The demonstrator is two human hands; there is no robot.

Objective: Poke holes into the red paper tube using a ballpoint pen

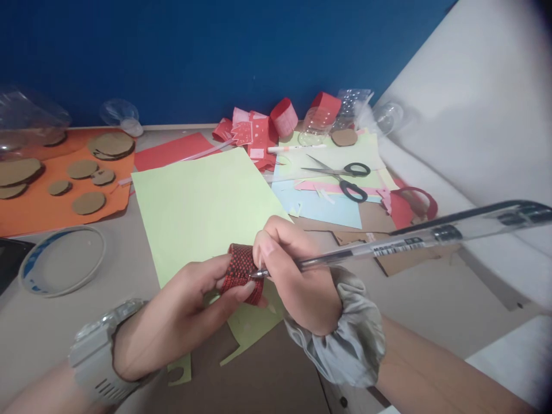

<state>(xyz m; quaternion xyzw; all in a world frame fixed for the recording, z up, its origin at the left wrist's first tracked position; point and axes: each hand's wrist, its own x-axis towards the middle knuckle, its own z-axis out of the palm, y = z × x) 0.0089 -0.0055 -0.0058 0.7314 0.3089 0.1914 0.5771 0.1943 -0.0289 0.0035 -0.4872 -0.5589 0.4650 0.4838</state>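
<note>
My left hand grips a short red paper ring covered in a dark crosshatched pattern, with the thumb along its lower side. Between the fingers and thumb of my right hand is a clear-barrelled pen with a dark cap on its back end. Its metal tip meets the ring's patterned surface. Beneath both hands lies a pale green paper sheet, with a cut green piece below the ring. The inside of the ring is mostly hidden.
Black-handled scissors lie on coloured papers to the right. Orange paper with several cardboard discs is at left, near a tape-like ring. Red paper rings and clear plastic containers stand by the blue wall.
</note>
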